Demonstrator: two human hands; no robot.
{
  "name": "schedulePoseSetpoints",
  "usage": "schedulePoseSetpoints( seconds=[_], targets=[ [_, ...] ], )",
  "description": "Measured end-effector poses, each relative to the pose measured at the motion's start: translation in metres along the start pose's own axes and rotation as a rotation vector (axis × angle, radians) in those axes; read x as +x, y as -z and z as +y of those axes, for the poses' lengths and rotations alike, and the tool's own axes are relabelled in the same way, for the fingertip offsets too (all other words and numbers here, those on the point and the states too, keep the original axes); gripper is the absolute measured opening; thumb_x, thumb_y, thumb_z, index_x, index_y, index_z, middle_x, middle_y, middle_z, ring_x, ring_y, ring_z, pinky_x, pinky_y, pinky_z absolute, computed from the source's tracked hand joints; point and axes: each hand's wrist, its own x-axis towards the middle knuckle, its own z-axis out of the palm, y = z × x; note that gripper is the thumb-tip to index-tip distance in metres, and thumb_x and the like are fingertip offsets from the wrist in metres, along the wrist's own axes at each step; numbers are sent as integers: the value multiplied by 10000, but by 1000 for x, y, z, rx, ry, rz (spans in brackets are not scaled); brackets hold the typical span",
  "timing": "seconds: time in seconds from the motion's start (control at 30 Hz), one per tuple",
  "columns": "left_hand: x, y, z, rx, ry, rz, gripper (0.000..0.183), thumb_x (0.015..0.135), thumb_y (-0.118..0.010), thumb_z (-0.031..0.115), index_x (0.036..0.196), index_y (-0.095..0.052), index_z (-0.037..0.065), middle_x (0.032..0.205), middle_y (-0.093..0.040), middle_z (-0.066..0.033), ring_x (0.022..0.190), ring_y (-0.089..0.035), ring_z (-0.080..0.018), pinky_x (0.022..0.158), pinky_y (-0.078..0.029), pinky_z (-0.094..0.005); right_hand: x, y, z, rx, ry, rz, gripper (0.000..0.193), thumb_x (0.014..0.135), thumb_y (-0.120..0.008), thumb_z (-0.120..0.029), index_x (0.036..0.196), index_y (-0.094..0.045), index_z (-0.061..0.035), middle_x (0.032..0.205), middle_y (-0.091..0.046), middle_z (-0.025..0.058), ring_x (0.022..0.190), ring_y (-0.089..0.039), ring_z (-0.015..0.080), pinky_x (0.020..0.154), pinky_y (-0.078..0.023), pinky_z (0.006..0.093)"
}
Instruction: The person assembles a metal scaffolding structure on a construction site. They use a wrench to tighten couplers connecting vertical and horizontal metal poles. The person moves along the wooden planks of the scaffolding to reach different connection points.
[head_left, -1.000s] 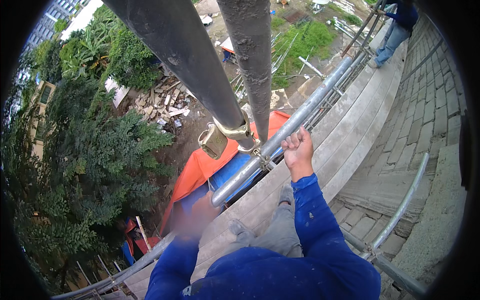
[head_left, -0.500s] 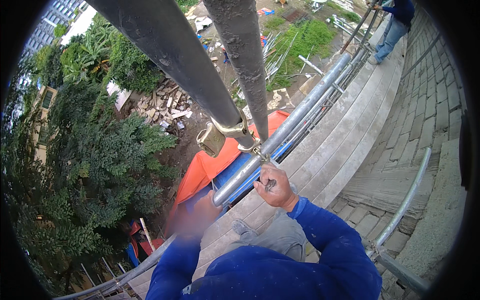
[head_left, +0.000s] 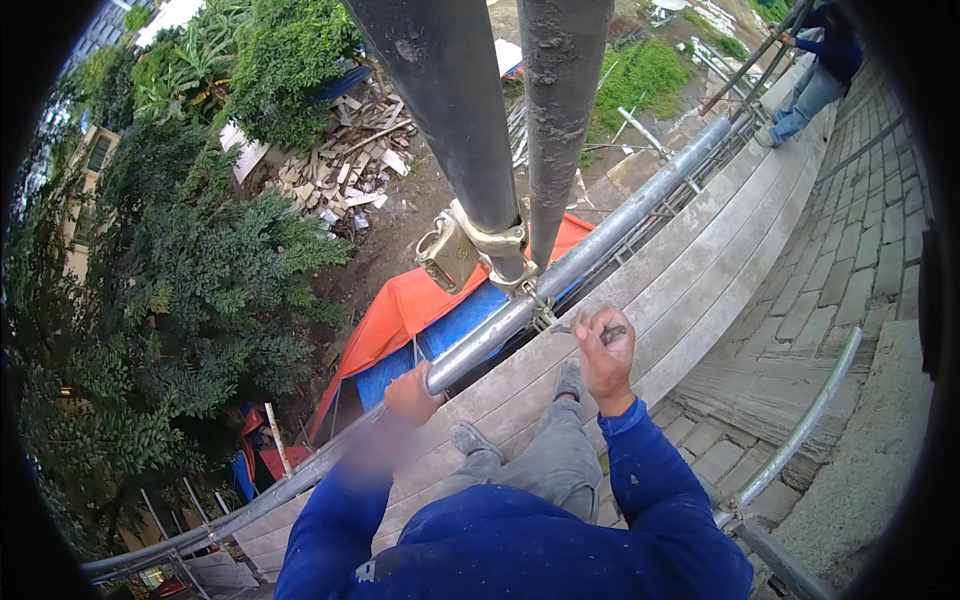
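A galvanized scaffold pipe runs from my left side up to the right. My left hand is closed around its near end; the wrist behind it is smeared. In my closed right hand is a dark metal wrench, mostly hidden by the fingers, its tip pointing left toward the coupler bolt. A brass-coloured scaffold coupler is clamped around a thick dark upright pole. One half of it hangs to the left, and its lower part sits against the horizontal pipe.
I stand on grey planks high above ground. A block wall rises on the right, with a bent pipe before it. Another person stands at the far end. Orange and blue tarps lie below, beside trees.
My right hand has swung right and slightly up, away from the coupler, with the wrench still in it. The left hand stays at the pipe's end. The whole view has shifted a little.
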Motion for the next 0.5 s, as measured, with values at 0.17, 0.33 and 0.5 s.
schedulePoseSetpoints(
  seconds=[0.17, 0.33, 0.5],
  targets=[
    [1, 2, 3, -11, -11, 19, 467, 764, -808, 313, 1150, -625, 123, 967, -745, -182, 930, -725, -396, 804, -566, -518, 65, 55, 16, 540, -154, 136, 282, 1041, -617, -244, 810, -479, -159, 625, -315, -49, 630, -357, 113, 689, -353, 320],
    [2, 5, 6, -15, -15, 11, 460, 766, -804, 313, 1148, -626, 129, 969, -746, -182, 934, -724, -394, 810, -565, -514, 97, 64, 34, 670, -320, 257, 338, 1073, -555, -271, 774, -425, -183, 622, -283, -60, 592, -340, 99, 653, -342, 310],
    [1, 4, 4, -36, -8, 2, 463, 762, -804, 310, 1149, -626, 131, 974, -746, -179, 934, -724, -393, 810, -564, -513, 93, 46, 29, 676, -292, 389, 314, 1059, -569, -232, 779, -439, -176, 625, -312, -53, 586, -336, 99, 635, -337, 307]
  ],
)
